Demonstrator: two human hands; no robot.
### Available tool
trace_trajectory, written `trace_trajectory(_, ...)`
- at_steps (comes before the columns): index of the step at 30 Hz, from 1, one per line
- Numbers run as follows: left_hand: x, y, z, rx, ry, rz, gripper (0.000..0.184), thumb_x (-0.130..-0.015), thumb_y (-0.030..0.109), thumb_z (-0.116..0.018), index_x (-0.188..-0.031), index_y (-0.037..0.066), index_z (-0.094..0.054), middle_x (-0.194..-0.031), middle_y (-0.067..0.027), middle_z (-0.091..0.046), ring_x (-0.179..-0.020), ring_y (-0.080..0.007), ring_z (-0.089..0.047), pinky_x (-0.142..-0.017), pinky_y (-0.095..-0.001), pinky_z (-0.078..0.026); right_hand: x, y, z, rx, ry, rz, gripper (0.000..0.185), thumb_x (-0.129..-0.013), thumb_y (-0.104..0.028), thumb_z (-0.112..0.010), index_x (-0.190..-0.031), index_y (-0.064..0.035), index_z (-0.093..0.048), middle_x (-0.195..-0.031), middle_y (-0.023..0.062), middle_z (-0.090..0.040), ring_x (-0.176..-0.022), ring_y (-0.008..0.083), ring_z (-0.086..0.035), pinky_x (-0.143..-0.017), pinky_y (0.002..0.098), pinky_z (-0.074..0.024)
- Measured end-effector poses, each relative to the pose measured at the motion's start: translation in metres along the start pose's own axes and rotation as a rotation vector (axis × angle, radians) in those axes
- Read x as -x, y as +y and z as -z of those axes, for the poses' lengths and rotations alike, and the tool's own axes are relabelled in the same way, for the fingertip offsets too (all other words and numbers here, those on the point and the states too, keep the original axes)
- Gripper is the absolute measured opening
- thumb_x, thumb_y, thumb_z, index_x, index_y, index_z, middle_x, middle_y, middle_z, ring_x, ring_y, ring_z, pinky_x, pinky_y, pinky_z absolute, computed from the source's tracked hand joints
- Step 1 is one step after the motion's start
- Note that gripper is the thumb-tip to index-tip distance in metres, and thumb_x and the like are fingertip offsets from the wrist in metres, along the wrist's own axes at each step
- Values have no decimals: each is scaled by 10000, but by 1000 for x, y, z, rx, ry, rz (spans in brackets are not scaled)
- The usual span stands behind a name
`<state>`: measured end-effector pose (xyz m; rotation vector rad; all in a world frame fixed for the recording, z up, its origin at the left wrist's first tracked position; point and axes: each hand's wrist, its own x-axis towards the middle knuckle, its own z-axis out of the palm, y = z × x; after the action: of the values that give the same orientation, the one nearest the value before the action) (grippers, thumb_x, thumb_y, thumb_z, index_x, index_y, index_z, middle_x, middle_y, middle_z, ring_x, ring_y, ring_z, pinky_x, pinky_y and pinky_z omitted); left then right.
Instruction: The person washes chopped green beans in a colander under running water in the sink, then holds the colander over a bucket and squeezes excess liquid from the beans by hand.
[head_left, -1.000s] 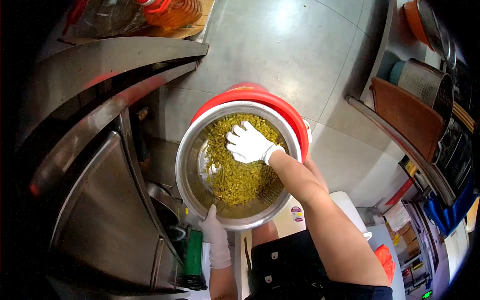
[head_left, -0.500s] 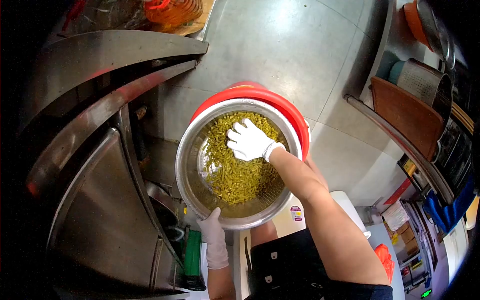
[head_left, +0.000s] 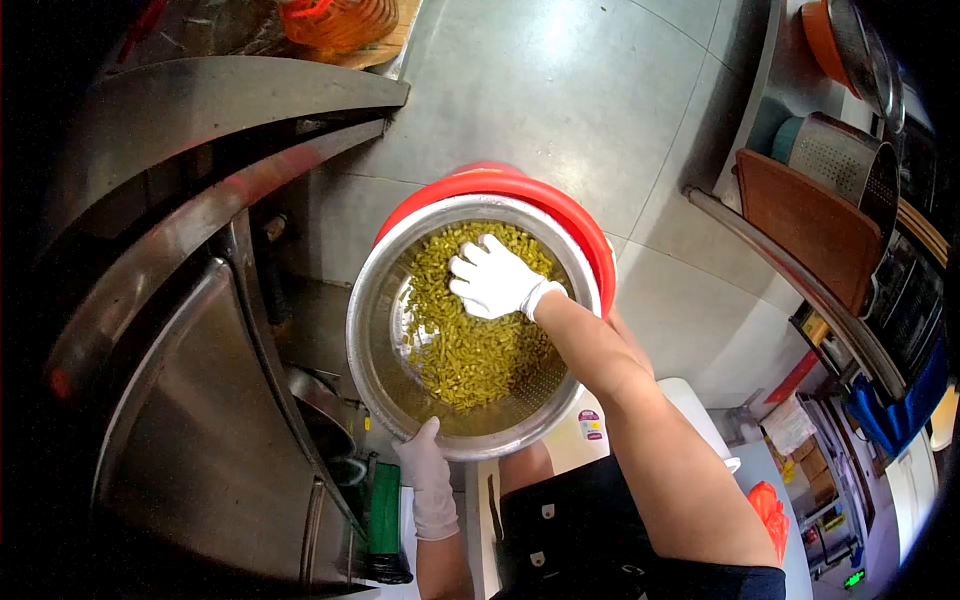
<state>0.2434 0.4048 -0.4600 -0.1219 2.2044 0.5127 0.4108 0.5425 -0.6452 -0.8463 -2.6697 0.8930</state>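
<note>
A wide metal basin (head_left: 368, 350) with small holes in its side holds many short green cut pieces (head_left: 470, 365). It rests over a red bucket (head_left: 590, 235), whose rim shows behind it. My left hand (head_left: 428, 465), in a white glove, grips the basin's near rim at the lower left, thumb on top and the other fingers hidden beneath. My right hand (head_left: 492, 280), also gloved in white, lies palm down on the green pieces in the basin's upper part, its fingers spread and the tips partly among the pieces.
A steel counter (head_left: 190, 400) with curved-looking rails runs along the left. At the upper left stands a bottle of orange liquid (head_left: 340, 25). On the right, a rack rail (head_left: 800, 285) fronts a brown board (head_left: 810, 225) and a perforated metal container (head_left: 835, 155).
The view has shifted slightly. My right hand has moved a little up and left over the green pieces, while my left hand keeps its place on the rim.
</note>
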Motion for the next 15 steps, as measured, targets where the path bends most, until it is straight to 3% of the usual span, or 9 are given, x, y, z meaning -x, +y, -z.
trace_trajectory(15, -2, -17, -1, 102, 73, 13, 551, -743, -47, -644, -1231, -70, -389, -1190, -160, -509, -1033, -263, -532, -885, -354, -443, 5, -2, -2, 8, 20, 11, 249, -716, -379, -579, -824, -156, -579, -952, 70, -529, -923, 263, -490, -779, 469, -396)
